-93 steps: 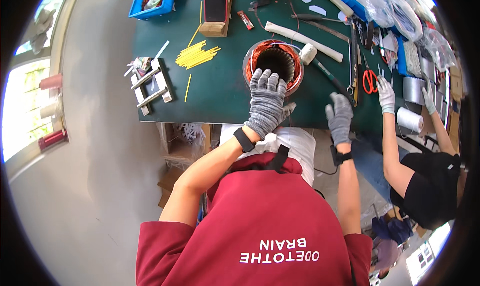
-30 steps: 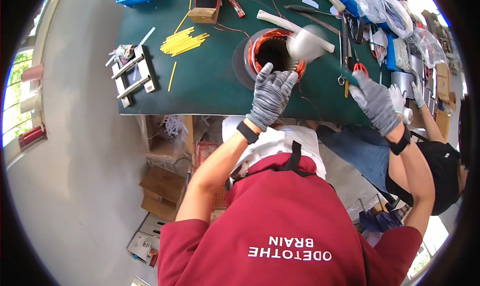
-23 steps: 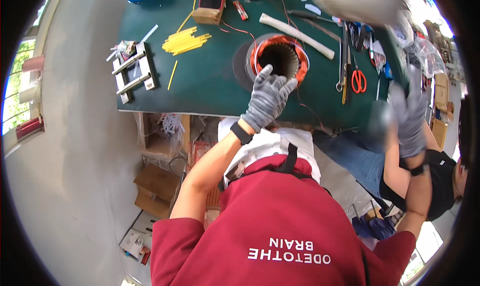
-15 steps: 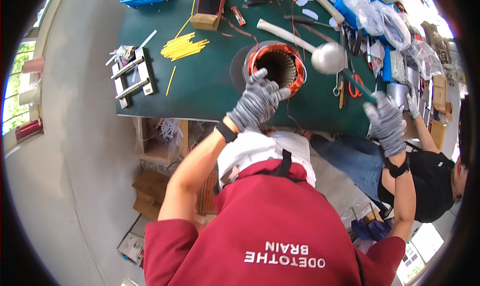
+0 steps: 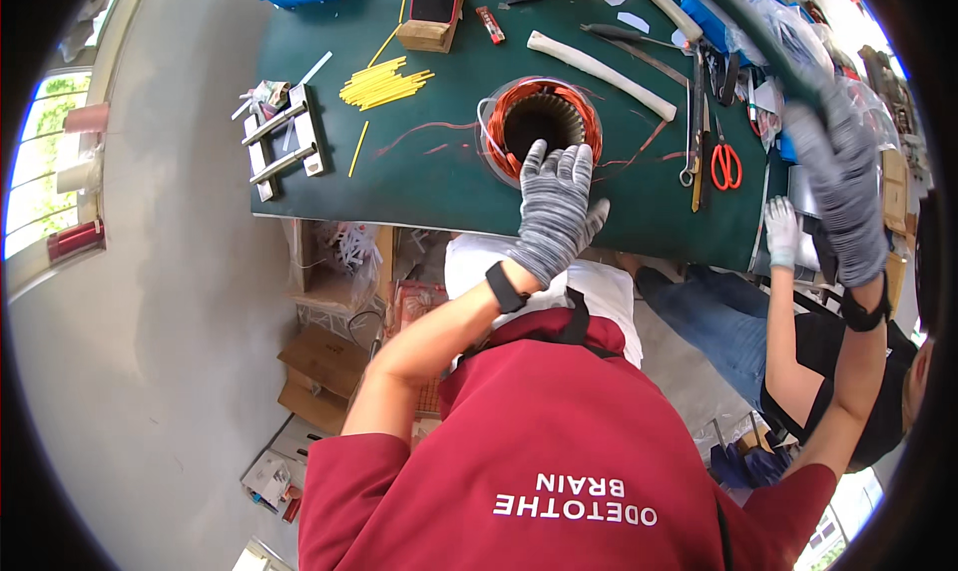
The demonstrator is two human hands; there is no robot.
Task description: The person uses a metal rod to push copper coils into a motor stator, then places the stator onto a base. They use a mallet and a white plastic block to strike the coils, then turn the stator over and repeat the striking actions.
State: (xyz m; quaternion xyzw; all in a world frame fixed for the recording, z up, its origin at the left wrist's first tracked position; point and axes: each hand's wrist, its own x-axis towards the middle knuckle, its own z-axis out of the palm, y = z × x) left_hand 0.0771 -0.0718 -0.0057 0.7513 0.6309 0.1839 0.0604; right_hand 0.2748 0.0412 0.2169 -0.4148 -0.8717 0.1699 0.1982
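A motor stator [image 5: 496,137] with orange-red copper windings stands on the green table, its toothed bore facing up. My left hand [image 5: 559,207], in a grey striped glove, is open with its fingers resting on the stator's near rim. My right hand [image 5: 843,182], gloved alike and smeared by motion, is raised at the right, closed around the dark green handle of a hammer [image 5: 753,32]. The hammer's head is blurred at the top edge. Reddish wires [image 5: 424,129] trail from the stator on both sides. A white rod [image 5: 602,77] lies just behind it.
Yellow strips [image 5: 384,84], a metal frame with two bars [image 5: 282,147] and a phone on a wooden block [image 5: 427,37] lie to the left. Red-handled scissors [image 5: 726,166] and long tools lie right. Close by on the right, another person's gloved hand [image 5: 782,232] rests near the table edge.
My right hand has swung the hammer up and away from beside the stator. The stator has turned more upright. My left hand's fingers have moved to its near rim.
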